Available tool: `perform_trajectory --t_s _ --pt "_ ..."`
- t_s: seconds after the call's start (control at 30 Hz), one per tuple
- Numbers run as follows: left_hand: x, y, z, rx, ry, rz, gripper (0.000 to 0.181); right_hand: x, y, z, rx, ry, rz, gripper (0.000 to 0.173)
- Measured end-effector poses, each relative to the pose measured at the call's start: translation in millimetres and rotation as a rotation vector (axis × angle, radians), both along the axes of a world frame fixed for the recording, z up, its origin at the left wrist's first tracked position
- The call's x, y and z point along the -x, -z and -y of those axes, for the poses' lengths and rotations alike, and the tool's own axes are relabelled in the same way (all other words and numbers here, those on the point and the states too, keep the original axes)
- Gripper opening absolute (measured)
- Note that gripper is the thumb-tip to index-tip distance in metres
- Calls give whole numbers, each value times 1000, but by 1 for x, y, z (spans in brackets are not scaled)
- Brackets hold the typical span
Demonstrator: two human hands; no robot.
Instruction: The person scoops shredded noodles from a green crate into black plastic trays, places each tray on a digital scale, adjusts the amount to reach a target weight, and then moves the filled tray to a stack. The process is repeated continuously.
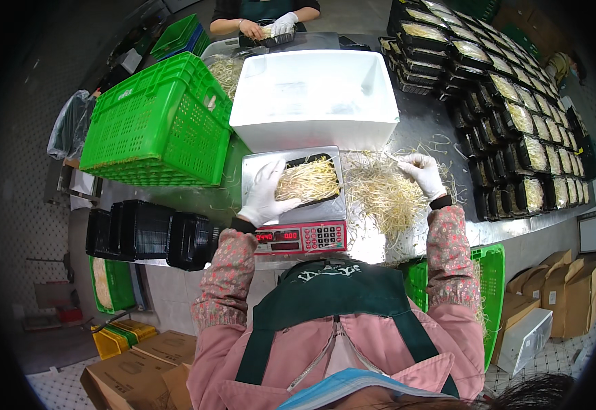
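A black plastic tray filled with bean sprouts (310, 179) sits on the steel platform of a red digital scale (328, 237), whose display is lit. My left hand (267, 195), in a white glove, holds the tray's left side, with the thumb along the near edge. To the right of the scale, loose bean sprouts (387, 197) lie heaped on the metal table (277, 263). Over the heap's far right side is my right hand (423, 174), also gloved. Its fingertips are pinched together around what looks like a thin pale sprout.
A white foam box (313, 128) stands behind the scale, beside stacked green crates (159, 123). Empty black trays (149, 230) are nested at the left edge. Filled trays (523, 118) rise in stacks on the right. Across the table, a co-worker's gloved hand (284, 23) handles another tray.
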State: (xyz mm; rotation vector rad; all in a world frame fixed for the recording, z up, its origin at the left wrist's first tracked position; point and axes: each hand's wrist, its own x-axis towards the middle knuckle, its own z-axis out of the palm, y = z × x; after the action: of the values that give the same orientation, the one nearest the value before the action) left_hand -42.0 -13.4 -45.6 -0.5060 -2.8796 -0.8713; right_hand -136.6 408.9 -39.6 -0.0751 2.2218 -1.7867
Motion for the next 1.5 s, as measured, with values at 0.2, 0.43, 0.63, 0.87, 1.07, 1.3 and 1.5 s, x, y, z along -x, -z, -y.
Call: perform_trajectory --t_s 0.2,0.43,0.63,0.87,1.07,1.3,1.5 --pt "-10 7 7 -92 -149 -34 89 -22 -7 40 -762 -269 -401 98" --pt "14 29 -47 306 -5 -158 78 11 16 138 -393 -714 -357 97" --pt "13 34 -49 332 -25 -140 81 1 35 119 -186 -439 -180 26" --pt "11 23 -37 181 -2 -129 83 16 25 10 -650 -172 -139 31" --pt "10 25 -38 75 -117 -253 54 -48 34 113 -600 -47 -884 77" --pt "16 64 -48 366 -198 -162 49 -48 43 220 -786 -376 -791 77" --pt "25 36 -49 283 -149 44 42 -37 39 225 -679 -392 -671 77"
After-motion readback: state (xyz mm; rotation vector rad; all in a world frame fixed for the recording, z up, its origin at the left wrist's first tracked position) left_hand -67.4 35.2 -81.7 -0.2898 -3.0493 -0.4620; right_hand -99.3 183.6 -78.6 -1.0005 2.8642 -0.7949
